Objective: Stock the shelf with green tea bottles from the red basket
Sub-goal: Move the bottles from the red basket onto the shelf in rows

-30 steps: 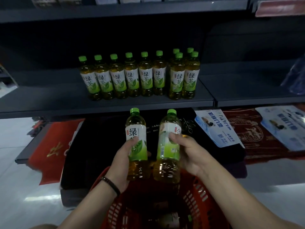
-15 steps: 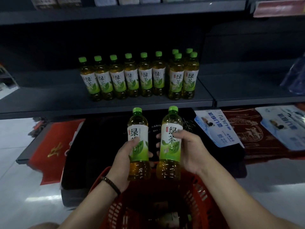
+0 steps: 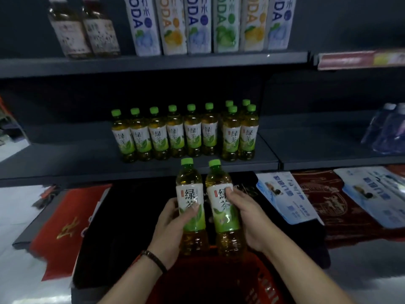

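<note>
Left hand [image 3: 173, 227] grips one green tea bottle [image 3: 190, 194], thumb across the label, fingers curled round it; right hand [image 3: 247, 218] clamps a second bottle [image 3: 221, 200] the same way. Both upright, side by side, nearly touching, just above the red basket [image 3: 263, 281] & below the shelf [image 3: 87, 159] lip. Stocked bottles [image 3: 175, 132] stand in a row mid-shelf, doubled at the right end. Risk: bringing both in at once, a held bottle could clip the front ones & topple the row; slick labels may slip.

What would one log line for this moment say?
left hand: holds left bottle | right hand: holds right bottle | both upright above red basket | shelf: row of bottles standing
</note>
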